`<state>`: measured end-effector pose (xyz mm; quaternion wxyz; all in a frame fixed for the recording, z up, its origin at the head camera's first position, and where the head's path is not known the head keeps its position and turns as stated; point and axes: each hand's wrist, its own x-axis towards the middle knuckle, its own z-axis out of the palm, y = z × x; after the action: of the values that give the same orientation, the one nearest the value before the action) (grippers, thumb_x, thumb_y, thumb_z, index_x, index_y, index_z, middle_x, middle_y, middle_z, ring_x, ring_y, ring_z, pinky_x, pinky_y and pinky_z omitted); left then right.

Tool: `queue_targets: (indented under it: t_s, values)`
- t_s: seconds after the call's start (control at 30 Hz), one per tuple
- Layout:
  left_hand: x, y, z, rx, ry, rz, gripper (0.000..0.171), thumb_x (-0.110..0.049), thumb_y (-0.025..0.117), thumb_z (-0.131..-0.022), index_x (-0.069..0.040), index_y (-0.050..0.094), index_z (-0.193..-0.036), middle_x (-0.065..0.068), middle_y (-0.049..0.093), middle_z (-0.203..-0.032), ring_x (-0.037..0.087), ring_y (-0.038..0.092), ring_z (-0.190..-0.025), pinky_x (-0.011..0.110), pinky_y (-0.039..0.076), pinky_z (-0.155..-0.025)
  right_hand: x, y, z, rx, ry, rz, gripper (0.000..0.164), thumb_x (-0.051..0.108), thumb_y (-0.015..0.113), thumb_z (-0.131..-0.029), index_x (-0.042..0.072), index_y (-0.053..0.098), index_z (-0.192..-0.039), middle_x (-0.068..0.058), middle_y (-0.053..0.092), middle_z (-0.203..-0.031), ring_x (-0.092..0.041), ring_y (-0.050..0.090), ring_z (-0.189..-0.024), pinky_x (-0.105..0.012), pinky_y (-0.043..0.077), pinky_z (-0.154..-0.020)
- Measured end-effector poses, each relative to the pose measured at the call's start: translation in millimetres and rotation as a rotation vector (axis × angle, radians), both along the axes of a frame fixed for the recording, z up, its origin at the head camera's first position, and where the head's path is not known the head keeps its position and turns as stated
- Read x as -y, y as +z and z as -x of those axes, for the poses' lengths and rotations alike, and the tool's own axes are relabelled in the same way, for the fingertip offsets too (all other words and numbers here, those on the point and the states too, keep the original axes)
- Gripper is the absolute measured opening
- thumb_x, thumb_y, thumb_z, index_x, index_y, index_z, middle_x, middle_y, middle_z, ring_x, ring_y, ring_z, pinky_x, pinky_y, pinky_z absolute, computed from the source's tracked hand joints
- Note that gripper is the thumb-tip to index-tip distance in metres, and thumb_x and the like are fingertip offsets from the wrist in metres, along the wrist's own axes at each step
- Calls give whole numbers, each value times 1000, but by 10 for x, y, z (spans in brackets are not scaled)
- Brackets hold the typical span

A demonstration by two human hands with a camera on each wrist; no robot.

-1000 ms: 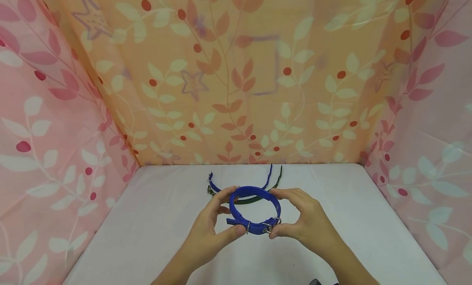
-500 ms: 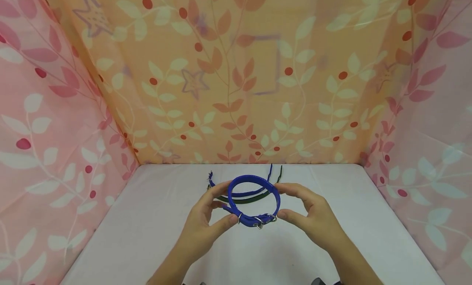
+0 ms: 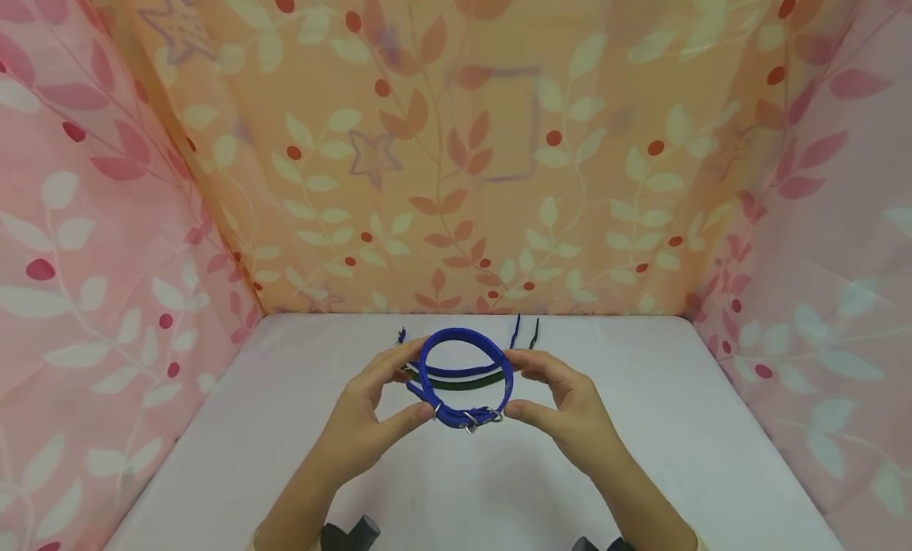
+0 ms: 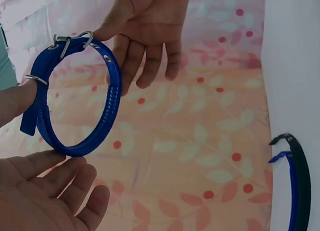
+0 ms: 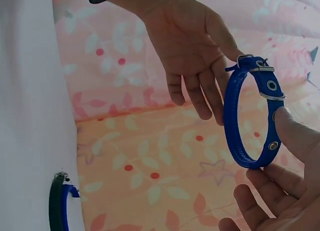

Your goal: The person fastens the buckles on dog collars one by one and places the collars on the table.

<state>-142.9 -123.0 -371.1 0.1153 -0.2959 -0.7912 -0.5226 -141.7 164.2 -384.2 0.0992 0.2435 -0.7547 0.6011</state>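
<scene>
A blue collar (image 3: 459,334), buckled into a loop, is held up above the table in both hands. My left hand (image 3: 370,416) pinches its left side, the thumb by a metal keeper ring and the fingertips at the far edge. My right hand (image 3: 563,408) holds the right side between thumb and fingertips, near the D-ring. In the left wrist view, the collar (image 4: 114,86) shows eyelets, a metal buckle and a free strap end. Silver eyelets line the band of the collar (image 5: 232,111) in the right wrist view.
Behind the loop, a second blue collar (image 3: 456,373) and a dark green collar (image 3: 459,385) lie unfastened on the white table (image 3: 285,393). Patterned cloth (image 3: 442,139) encloses the back and both sides. Dark camera mounts (image 3: 349,533) show at the wrists.
Both hands have raised the collar slightly and shifted it left. Its loop has tipped to face the head camera more, with the table collars now visible through it.
</scene>
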Motion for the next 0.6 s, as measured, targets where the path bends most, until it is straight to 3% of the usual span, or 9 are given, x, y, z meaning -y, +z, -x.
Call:
queue_targets:
  t_s: [0.2,0.33,0.6]
  values:
    - [287,-165,51,-2,49,83,69,-21,81,-90,-28,50,-151,-8,53,-150,12,53,-131,28,51,-100,250,-67,86,43,-18,-64,54,23,86,-84,26,65,-134,9,69,-126,-14,57,-126,-54,42,-109]
    - [498,-360,66,38,113,96,66,-23,81,-90,-31,52,-149,-10,55,-147,8,54,-126,26,53,-96,461,-114,146,110,-24,-120,57,33,88,-82,32,65,-134,14,67,-129,-12,57,-126,-53,42,-109]
    - [849,-670,104,46,183,49,60,-12,80,-90,-22,57,-144,-1,62,-137,7,56,-121,20,52,-92,840,-309,283,175,16,-159,61,34,88,-82,24,64,-137,10,64,-134,-16,57,-128,-52,43,-111]
